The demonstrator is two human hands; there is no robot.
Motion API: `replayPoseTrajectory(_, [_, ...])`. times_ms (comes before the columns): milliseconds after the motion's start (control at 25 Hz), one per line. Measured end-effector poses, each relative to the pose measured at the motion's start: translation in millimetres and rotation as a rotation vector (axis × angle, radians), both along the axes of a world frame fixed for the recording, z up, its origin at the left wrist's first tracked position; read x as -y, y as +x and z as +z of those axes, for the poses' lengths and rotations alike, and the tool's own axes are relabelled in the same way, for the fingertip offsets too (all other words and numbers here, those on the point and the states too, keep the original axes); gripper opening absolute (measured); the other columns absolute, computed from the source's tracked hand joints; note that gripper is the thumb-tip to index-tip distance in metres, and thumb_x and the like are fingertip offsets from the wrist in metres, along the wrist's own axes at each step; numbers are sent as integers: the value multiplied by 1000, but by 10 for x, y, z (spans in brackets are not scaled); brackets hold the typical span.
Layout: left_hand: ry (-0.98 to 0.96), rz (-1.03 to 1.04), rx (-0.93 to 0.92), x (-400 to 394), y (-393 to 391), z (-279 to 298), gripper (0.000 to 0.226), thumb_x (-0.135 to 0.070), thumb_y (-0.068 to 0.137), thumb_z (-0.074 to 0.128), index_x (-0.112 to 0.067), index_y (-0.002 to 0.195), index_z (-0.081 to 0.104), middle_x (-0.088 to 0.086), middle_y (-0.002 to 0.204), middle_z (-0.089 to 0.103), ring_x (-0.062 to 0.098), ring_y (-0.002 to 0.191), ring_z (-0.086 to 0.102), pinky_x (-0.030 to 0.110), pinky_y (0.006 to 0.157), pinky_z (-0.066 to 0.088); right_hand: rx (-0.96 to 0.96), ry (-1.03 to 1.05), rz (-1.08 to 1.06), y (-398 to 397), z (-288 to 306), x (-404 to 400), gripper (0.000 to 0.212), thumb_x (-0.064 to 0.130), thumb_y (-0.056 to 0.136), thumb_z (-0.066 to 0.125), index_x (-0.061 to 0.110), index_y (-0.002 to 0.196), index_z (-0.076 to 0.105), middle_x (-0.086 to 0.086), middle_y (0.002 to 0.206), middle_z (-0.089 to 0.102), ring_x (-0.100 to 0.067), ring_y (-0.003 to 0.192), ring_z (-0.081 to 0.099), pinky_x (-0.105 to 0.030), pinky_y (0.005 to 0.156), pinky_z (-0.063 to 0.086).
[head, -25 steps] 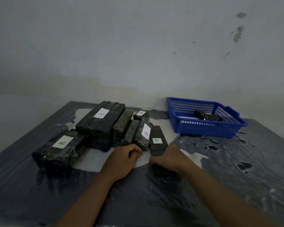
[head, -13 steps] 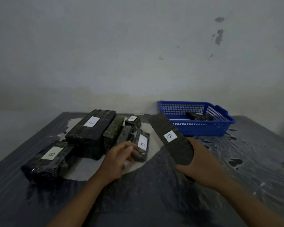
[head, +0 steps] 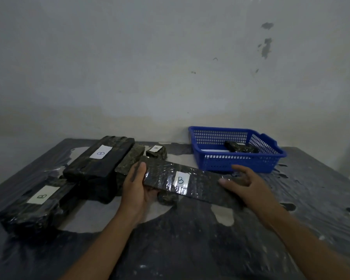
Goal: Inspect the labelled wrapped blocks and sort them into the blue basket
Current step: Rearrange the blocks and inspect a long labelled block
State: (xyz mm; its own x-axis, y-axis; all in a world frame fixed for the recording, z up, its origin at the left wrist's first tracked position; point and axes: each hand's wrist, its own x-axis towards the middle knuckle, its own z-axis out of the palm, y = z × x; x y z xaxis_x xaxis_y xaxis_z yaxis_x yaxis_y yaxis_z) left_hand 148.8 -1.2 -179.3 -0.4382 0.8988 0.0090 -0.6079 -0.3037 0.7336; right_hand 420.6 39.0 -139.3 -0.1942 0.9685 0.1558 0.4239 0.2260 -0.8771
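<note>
Handheld block's (head: 186, 179) label (head: 181, 180): "B"

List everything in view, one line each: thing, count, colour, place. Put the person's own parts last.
held flat block: 1, black, white label marked B, lifted across mid-table between both hands
large blocks: 2, black, white B labels, left side of table, one nearer at
small block: 1, dark, white label, behind held block
unlabelled slab: 1, dark greenish, leaning beside the farther large block
blue basket: 1, far right, dark wrapped piece inside
table: 1, dark plastic covering
left hand: grips the block's left end
right hand: holds its right end
</note>
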Motion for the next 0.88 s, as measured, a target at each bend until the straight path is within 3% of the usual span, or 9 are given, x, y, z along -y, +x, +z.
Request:
replayPoseTrajectory(120, [-10, 104, -105, 5, -24, -101, 25, -30, 106, 51, -21, 127, 60, 15, 125, 70, 31, 109, 72, 49, 77, 62, -448, -192, -90, -340, -225, -168, 39, 41, 91, 72, 30, 126, 62, 1, 122, 63, -15, 100, 66, -41, 75, 63])
replayPoseTrajectory(240, [-9, 130, -313, 24, -98, -99, 30, -35, 105, 51, -27, 133, 56, 10, 126, 69, 28, 109, 72, 37, 68, 62, -576, -145, -192, -629, -425, -370, 22, 40, 98, 65, 27, 115, 67, -7, 122, 65, -26, 106, 68, -52, 86, 62])
replayPoseTrajectory(280, [-14, 144, -361, 5, -146, -111, 33, -36, 104, 52, -27, 136, 55, 9, 126, 69, 29, 109, 72, 36, 67, 63, -578, -114, -201, -700, -441, -422, 18, 38, 99, 64, 27, 113, 67, -8, 121, 65, -25, 105, 68, -50, 81, 63])
replayPoseTrajectory(360, [-42, 185, -434, -35, -220, -114, 38, -37, 101, 56, -26, 137, 56, 8, 125, 70, 28, 108, 73, 35, 63, 63, -558, -58, -188, -759, -443, -469, 19, 33, 100, 63, 24, 117, 65, -3, 116, 65, -13, 98, 68, -30, 65, 62])
replayPoseTrajectory(400, [-57, 200, -456, -59, -235, -106, 37, -37, 100, 58, -25, 136, 57, 7, 124, 70, 27, 106, 74, 35, 61, 63, -540, -29, -180, -750, -462, -491, 22, 31, 100, 64, 22, 120, 62, 1, 113, 64, -5, 92, 69, -20, 59, 58])
replayPoseTrajectory(480, [-86, 205, -495, -88, -247, -101, 31, -34, 100, 60, -25, 130, 61, 4, 118, 73, 24, 101, 75, 33, 58, 62, -518, -5, -144, -695, -544, -532, 28, 30, 99, 66, 24, 125, 59, 5, 115, 63, 0, 90, 70, -18, 64, 58])
replayPoseTrajectory(640, [-139, 245, -676, -90, -296, -106, 25, -30, 102, 60, -27, 126, 62, -3, 111, 72, 21, 96, 75, 29, 54, 60, -458, -1, -137, -671, -584, -539, 46, 44, 89, 75, 40, 130, 54, 6, 131, 58, -19, 119, 63, -45, 97, 58])
replayPoseTrajectory(760, [-130, 257, -717, -67, -272, -98, 45, -34, 100, 60, -37, 144, 48, -15, 120, 65, 12, 98, 73, 31, 55, 60, -315, 28, -171, -727, -580, -516, 78, 59, 79, 78, 41, 146, 40, 10, 145, 46, -16, 135, 47, -46, 113, 46])
replayPoseTrajectory(880, [-122, 278, -793, -24, -251, -96, 48, -41, 89, 70, -37, 134, 55, -16, 110, 70, 9, 97, 74, 36, 62, 63, -263, 71, -211, -725, -621, -500, 106, 80, 64, 76, 43, 152, 31, 6, 159, 41, -19, 144, 43, -52, 116, 42])
